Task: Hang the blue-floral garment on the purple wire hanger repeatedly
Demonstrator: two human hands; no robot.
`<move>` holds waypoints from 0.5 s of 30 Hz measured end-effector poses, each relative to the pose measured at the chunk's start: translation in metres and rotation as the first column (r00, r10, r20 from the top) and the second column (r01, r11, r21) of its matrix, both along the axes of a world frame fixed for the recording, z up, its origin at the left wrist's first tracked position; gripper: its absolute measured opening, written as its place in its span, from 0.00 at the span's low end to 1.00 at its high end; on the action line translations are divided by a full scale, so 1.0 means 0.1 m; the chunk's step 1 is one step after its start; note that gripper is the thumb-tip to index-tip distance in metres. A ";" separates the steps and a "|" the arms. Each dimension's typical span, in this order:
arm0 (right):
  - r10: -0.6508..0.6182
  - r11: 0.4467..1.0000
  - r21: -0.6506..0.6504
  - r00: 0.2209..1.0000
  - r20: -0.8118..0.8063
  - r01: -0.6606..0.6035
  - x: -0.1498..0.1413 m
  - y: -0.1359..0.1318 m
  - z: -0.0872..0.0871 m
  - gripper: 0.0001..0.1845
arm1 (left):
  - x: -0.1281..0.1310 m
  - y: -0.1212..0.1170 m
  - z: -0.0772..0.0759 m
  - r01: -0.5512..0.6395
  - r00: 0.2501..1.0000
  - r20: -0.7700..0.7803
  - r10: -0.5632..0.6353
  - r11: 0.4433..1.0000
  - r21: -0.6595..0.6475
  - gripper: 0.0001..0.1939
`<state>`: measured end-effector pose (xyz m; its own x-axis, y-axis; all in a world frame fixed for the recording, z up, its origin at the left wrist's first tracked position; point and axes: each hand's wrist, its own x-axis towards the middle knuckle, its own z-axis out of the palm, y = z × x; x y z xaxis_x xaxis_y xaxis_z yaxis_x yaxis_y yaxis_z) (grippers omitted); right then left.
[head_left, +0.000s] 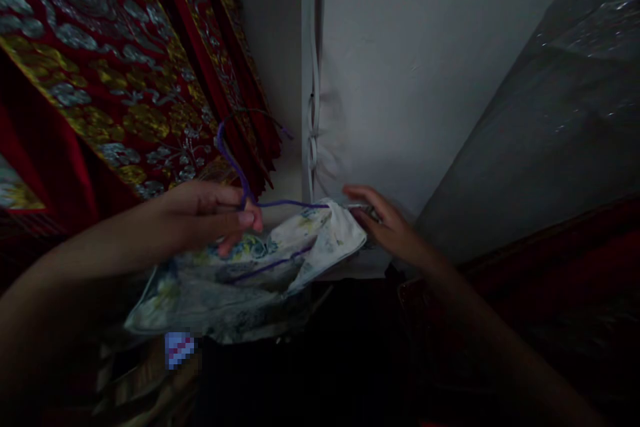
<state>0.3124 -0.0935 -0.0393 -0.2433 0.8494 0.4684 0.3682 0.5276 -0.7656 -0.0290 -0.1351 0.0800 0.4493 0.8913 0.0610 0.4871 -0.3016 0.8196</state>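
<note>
A thin purple clothes hanger [290, 202] lies across the middle, its hook bending up and away at the left. My left hand [215, 213] is closed on the hanger just below the hook. White floral fabric [250, 307], apparently a garment, hangs around the hanger, with a stretch of purple wire showing inside its opening. At the hanger's right end my right hand [383, 220] pinches the fabric's corner, index finger partly straight. What its thumb presses on is partly hidden by the cloth.
Red cloth [150, 80] with gold and silver embroidery hangs at the left. White cables [314, 80] run down the pale wall [425, 47]. Clear plastic sheeting [575, 100] covers something at the right. Slatted wood-like pieces [150, 387] show at lower left.
</note>
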 end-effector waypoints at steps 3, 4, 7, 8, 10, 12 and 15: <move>0.060 0.941 -0.318 0.983 -0.176 -0.114 -0.02 0.17 -0.06 0.25 | -0.02 0.33 -0.05 -0.120 0.990 0.094 0.104 0.975 0.188 0.14; 0.001 0.931 -0.351 0.965 -0.261 -0.096 -0.03 0.24 -0.04 0.26 | -0.02 0.42 -0.09 -0.201 0.975 0.151 0.165 0.943 0.267 0.14; -0.215 0.958 -0.275 0.840 -0.498 0.083 -0.02 0.51 0.14 0.26 | -0.01 0.58 -0.28 -0.405 0.913 0.282 0.295 0.739 0.538 0.15; -0.249 0.962 -0.234 0.795 -0.553 0.139 0.00 0.63 0.23 0.25 | 0.00 0.60 -0.35 -0.432 0.902 0.296 0.314 0.654 0.621 0.14; -0.275 0.961 -0.176 0.733 -0.622 0.212 0.02 0.83 0.41 0.22 | 0.07 0.58 -0.51 -0.413 0.906 0.277 0.320 0.529 0.741 0.12; -0.274 0.960 -0.144 0.697 -0.662 0.241 0.04 0.95 0.53 0.19 | 0.20 0.57 -0.69 -0.279 0.950 0.142 0.280 0.547 0.789 0.13; -0.258 0.955 -0.105 0.606 -0.752 0.276 0.06 0.93 0.51 0.16 | 0.45 0.63 -1.03 -0.022 0.969 -0.172 0.177 0.755 0.655 0.21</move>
